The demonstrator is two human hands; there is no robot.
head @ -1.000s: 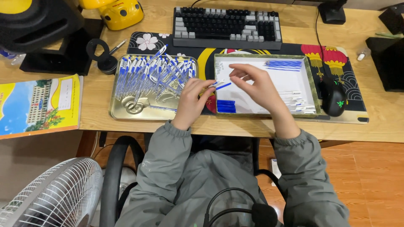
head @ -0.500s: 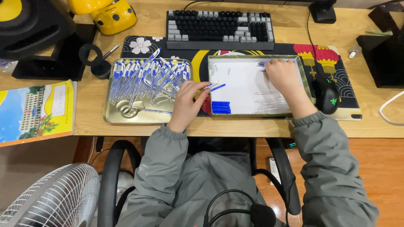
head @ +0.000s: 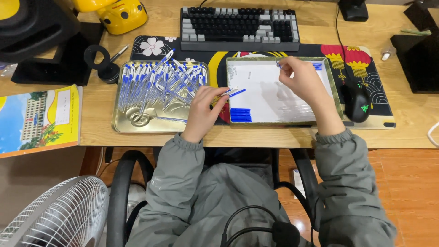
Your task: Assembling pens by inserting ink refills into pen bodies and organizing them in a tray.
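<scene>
Pens: we are now gripping a blue pen (head: 232, 93) in our left hand (head: 204, 110), while our right hand (head: 304, 77), having moved up, is pinching a small part at the white tray (head: 256, 82)'s far edge.

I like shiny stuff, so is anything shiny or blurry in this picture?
Head view: the metal tray under the pens shines softly; the right hand throws a faint shadow on the white tray; the fan looks slightly soft; the desk edges bend near the corners.

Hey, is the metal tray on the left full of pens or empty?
Well filled: the metal tray holds a heap of blue pens across its upper part; only its near strip shows bare metal.
</scene>
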